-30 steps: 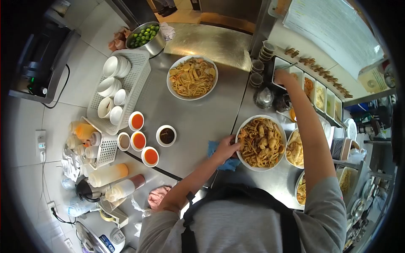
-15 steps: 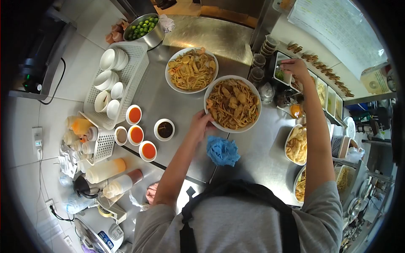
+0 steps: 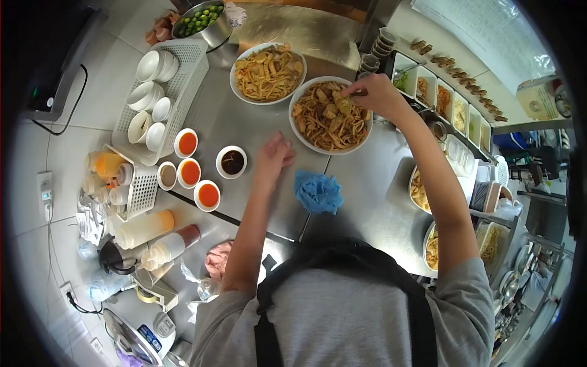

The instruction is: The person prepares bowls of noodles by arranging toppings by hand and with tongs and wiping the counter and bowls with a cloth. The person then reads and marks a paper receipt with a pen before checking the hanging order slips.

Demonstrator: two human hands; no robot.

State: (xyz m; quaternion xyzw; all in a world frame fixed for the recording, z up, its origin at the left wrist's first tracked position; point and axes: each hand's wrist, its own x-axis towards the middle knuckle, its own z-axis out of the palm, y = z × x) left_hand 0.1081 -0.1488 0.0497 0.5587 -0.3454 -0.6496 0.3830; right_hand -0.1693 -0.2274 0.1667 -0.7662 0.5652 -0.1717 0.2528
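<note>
The right hand (image 3: 361, 96) reached over the right edge of the nearer noodle bowl (image 3: 295, 127) — grip impossible to tell — while the left hand (image 3: 273, 158), loosely open, had counter (image 3: 257, 211) to move over between sauce cup (image 3: 232, 177) and blue cloth (image 3: 318, 192)

Text: none could be read | sheet (image 3: 489, 38), beyond and right of the right hand's (image 3: 351, 95) grip: writing blurred | blue label (image 3: 148, 336) on white appliance (image 3: 131, 333), far left and nearer the body: lettering too small to be read
</note>
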